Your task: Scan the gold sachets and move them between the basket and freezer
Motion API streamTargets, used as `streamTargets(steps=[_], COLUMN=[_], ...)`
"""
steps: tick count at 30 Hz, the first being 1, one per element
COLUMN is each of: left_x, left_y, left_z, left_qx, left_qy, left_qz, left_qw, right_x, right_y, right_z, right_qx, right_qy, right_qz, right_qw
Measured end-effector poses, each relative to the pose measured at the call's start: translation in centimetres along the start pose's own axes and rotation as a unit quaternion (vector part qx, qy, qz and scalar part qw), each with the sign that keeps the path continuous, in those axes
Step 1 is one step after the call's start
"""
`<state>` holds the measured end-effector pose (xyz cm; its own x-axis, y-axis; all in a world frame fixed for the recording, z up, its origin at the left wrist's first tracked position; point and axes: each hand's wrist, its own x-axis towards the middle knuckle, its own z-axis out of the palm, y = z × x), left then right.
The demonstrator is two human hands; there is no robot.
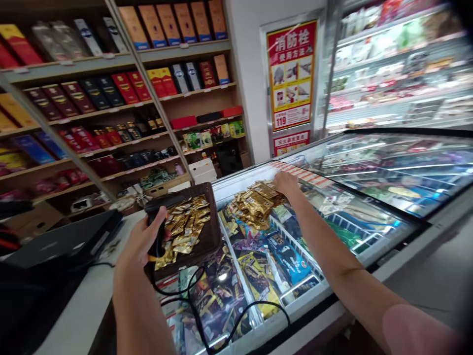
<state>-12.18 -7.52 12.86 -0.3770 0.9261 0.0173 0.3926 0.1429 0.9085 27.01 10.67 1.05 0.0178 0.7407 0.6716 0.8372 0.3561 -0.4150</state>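
My left hand (144,239) is closed round a black handheld barcode scanner (159,222), whose cable (197,315) loops down over the freezer glass. Just beyond it, a dark brown woven basket (211,217) holds many gold-wrapped sachets (190,222). A second heap of gold sachets (254,202) lies spread on the glass lid to the right of the basket. At the heap's far right edge is my right hand (286,183), fingers curled down; what they grip, if anything, is hidden.
Under the glass of the chest freezer (254,315) lie ice-cream packs (286,256) in wire baskets. A dark device (62,236) stands on the white counter (74,305) at left. Behind are shelves of boxed bottles (170,24), a red fire-hydrant poster (291,74) and a lit display fridge (395,69).
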Motion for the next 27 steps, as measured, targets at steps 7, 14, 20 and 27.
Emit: streamTargets(steps=[7,14,20,27], left_x=[-0.1,0.7,-0.2,0.2], left_y=[-1.1,-2.6,-1.7,-1.8], left_z=[-2.2,-3.1,-2.5,-2.0], left_qx=[0.024,-0.030,-0.024,-0.022], left_qy=[0.055,0.048,0.054,0.024], left_qz=[-0.014,0.023,0.031,0.034], left_qw=[0.998,0.998,0.998,0.999], right_x=[-2.6,-4.4,-3.8,-2.8], right_y=[-17.3,-29.2,-32.8,-29.0], right_z=[4.1,11.7,14.5,12.7], right_qx=[-0.002,-0.124,-0.025,0.187], right_qy=[-0.279,-0.284,-0.410,-0.460], right_qz=[-0.025,-0.179,-0.007,0.128], right_qw=[0.960,0.934,0.912,0.859])
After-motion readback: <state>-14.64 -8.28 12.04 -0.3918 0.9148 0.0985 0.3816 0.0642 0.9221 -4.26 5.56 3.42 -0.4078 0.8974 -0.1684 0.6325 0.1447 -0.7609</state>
